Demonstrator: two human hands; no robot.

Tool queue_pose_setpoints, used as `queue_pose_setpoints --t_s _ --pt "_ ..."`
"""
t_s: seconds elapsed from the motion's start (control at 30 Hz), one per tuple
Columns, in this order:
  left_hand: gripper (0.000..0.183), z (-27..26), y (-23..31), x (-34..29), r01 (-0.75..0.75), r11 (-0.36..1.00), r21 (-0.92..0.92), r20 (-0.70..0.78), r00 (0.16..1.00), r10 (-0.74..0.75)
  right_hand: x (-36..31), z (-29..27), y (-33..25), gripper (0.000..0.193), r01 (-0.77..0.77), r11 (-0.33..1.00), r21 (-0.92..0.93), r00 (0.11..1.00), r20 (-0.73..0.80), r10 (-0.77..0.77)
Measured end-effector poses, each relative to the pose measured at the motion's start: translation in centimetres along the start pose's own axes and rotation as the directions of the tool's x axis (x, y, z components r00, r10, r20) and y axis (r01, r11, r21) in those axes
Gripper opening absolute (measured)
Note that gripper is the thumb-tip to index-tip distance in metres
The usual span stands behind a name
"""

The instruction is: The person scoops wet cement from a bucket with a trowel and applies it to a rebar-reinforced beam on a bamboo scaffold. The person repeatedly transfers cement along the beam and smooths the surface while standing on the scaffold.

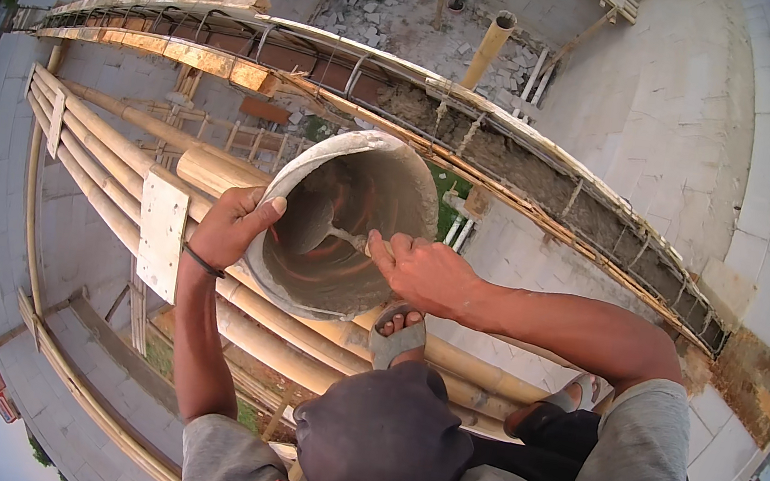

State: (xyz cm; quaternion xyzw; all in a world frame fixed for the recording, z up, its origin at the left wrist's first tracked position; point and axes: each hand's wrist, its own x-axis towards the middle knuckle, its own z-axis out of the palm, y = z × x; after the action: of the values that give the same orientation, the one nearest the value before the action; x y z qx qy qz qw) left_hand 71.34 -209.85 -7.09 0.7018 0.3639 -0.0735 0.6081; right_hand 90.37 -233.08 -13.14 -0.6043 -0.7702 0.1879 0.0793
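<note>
My left hand (231, 228) grips the near-left rim of a grey, mortar-coated bucket (408, 195), thumb over the edge. The bucket is tipped so its mouth faces up toward me. A little wet mortar clings to its inner wall. My right hand (420, 273) is closed around the handle of a trowel (307, 224), whose blade rests inside the bucket against the wall. Just beyond the bucket runs a long beam form (509, 196) of boards. Wet concrete (514, 165) fills its right part, while steel bars (359, 76) show bare in its left part.
Bamboo poles (294, 326) lie side by side under my sandalled feet (399, 336), with gaps opening to a lower level. A pale board (160, 234) crosses them. Light block walls (656, 131) stand around. Rubble (378, 13) lies below, near an upright bamboo post (487, 50).
</note>
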Motion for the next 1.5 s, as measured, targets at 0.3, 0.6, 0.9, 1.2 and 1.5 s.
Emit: queue_pose_setpoints --t_s 0.3,0.6,0.9,1.2,1.5 --pt "0.038 2.6 2.0 1.6 -0.018 0.994 0.112 -0.032 0.999 0.022 -1.1 -1.0 0.2 0.066 -0.235 0.961 0.149 0.953 -0.159 0.257" --pt "0.040 4.8 3.2 2.2 -0.083 0.948 0.308 -0.075 0.991 0.111 -2.7 -1.2 -1.1 0.065 -0.227 0.941 -0.249 0.966 -0.176 0.187" --pt "0.036 6.3 2.3 0.2 -0.052 0.973 0.226 -0.196 0.976 0.098 -3.1 1.7 -0.7 0.048 -0.379 0.786 0.489 0.923 0.266 0.279" --pt "0.030 4.8 -0.3 -2.1 -0.096 0.964 -0.247 -0.552 0.832 -0.058 -7.9 0.0 -0.1 0.045 -0.362 -0.696 0.620 0.888 0.457 -0.055" --pt "0.028 3.1 -1.6 -6.1 -0.223 0.899 -0.378 -0.692 0.713 -0.114 -15.6 -5.7 4.7 0.044 -0.395 0.735 0.551 0.765 -0.246 0.595"
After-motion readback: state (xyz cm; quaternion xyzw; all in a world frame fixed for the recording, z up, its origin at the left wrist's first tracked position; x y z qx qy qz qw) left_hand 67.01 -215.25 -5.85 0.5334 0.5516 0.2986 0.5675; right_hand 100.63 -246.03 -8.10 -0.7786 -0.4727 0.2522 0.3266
